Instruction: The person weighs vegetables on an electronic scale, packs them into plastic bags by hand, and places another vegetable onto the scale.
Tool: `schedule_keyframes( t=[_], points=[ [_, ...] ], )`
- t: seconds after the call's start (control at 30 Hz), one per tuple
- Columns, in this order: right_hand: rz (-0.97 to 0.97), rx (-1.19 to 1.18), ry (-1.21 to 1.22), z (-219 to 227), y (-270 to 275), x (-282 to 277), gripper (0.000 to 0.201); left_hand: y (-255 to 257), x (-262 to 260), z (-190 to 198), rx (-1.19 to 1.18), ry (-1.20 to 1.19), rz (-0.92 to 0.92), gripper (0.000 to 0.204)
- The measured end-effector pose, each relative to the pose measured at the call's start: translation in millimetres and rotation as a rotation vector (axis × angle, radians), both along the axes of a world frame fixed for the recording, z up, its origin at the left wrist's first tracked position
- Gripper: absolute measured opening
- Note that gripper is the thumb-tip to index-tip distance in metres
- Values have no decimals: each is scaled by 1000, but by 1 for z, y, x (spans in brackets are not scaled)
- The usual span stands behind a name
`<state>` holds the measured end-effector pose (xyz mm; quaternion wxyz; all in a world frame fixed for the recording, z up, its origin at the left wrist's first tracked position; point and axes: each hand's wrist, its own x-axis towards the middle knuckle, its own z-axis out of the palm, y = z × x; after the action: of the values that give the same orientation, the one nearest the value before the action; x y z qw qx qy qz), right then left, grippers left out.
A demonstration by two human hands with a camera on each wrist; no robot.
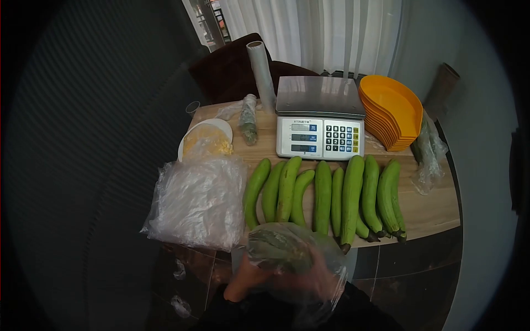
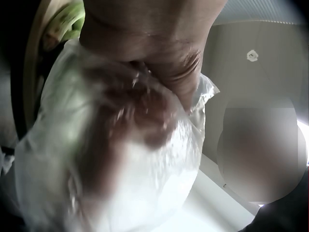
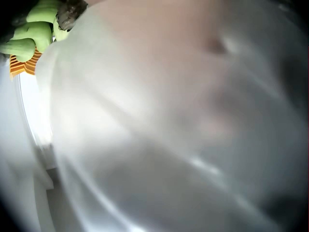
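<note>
One clear, glossy, creased bag (image 1: 284,245), left hand (image 1: 252,276) and right hand (image 1: 322,275) blurry through film, grip unclear

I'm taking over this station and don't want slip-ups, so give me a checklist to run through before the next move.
1. Both hands, left and right, at the clear plastic bag: ok.
2. Grip firm: cannot tell, fingers blurred behind plastic.
3. Green gourds laid out before the scale: ok.
4. Scale's plate free of goods: ok.
5. Display figures readable: cannot tell, too small.
6. Floor free of plastic scraps: not ok.
</note>
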<state>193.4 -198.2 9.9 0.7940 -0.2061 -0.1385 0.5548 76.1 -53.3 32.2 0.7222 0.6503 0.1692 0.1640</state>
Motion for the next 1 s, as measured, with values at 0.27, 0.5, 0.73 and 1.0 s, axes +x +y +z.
schedule_keyframes(
  t=[0.27,0.5,0.73,1.0],
  points=[
    [445,406,490,-72,-37,0,59,-30,-12,-32,-532,-142,394,56],
    [-498,-281,-323,-22,-144,91,67,-13,-23,19,-664,-336,306,54],
    [-206,-219,-810,39,-94,44,104,-62,3,17,-261,20,-41,56],
    [-97,-380,-652,-3,-98,20,105,-105,12,-39,-346,10,-83,69]
  ],
)
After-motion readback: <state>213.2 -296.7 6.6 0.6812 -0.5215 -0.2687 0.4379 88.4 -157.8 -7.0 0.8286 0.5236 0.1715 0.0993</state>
